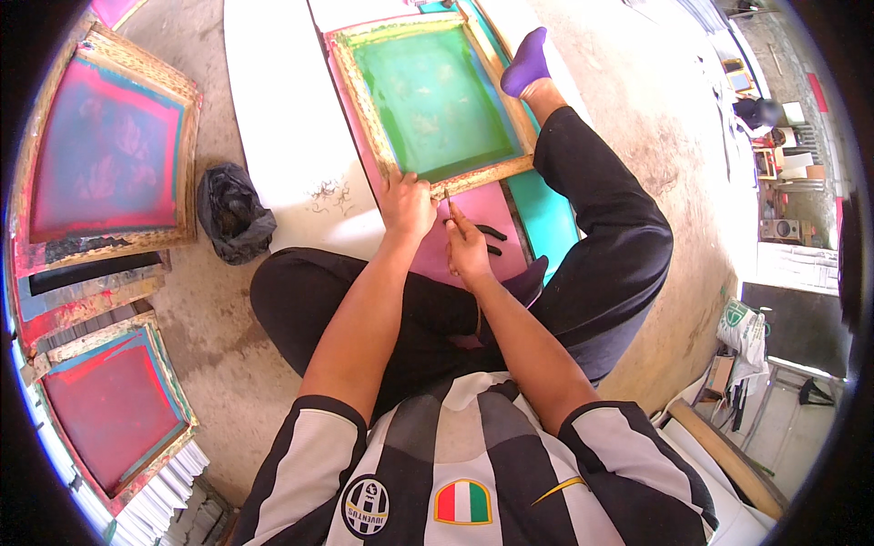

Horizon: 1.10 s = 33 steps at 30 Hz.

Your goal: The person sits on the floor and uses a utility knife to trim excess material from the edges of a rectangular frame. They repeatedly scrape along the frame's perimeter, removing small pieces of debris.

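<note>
A wooden screen-printing frame (496, 169) with green mesh lies in front of me, its near rail toward my body. My left hand (410, 207) is closed with curled fingers at the near left corner of that frame. Just right of it, my right hand (467, 247) grips a slim tool (449, 202) whose narrow tip meets the near rail; its exact kind is unclear. Beside the right hand, a pair of black handles (493, 231), apparently pliers, rests on a pink board (481, 206); their jaws are hidden.
A white board (291, 127) with dark scraps (332, 196) lies to the left, beside a black plastic bag (234, 214). Other screen frames (189, 150) lean at far left. My legs (605, 214) flank the work, with one purple-socked foot (526, 64) right of the frame.
</note>
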Available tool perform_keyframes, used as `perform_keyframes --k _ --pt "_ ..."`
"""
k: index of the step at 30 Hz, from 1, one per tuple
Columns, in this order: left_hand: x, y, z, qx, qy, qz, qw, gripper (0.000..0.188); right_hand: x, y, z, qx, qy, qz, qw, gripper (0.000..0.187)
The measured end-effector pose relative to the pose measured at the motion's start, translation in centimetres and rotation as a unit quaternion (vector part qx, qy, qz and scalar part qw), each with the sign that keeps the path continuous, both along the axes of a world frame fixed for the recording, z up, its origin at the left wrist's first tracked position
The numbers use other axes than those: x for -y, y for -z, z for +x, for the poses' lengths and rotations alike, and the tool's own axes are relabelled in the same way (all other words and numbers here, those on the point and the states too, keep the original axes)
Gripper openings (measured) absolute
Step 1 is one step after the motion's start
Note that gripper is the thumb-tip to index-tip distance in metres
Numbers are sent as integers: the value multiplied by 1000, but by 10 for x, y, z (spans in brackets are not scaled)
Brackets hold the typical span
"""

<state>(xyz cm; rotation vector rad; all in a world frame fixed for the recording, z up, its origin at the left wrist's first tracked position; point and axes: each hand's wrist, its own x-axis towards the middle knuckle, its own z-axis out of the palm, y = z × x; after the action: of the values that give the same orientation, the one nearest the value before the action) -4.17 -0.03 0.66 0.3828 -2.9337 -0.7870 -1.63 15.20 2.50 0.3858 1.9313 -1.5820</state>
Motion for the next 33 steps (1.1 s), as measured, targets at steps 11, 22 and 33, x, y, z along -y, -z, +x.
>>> perform_keyframes --k 11,22,33 --pt "-1 -2 -2 17 -6 27 999 36 -36 38 -2 -140 -85 217 962 41" --pt "-3 11 -2 -76 -27 -20 997 18 -7 0 -11 -190 -139 217 947 43" --pt "-2 3 -3 9 -2 11 1000 31 16 -26 -19 -57 -71 190 978 44"
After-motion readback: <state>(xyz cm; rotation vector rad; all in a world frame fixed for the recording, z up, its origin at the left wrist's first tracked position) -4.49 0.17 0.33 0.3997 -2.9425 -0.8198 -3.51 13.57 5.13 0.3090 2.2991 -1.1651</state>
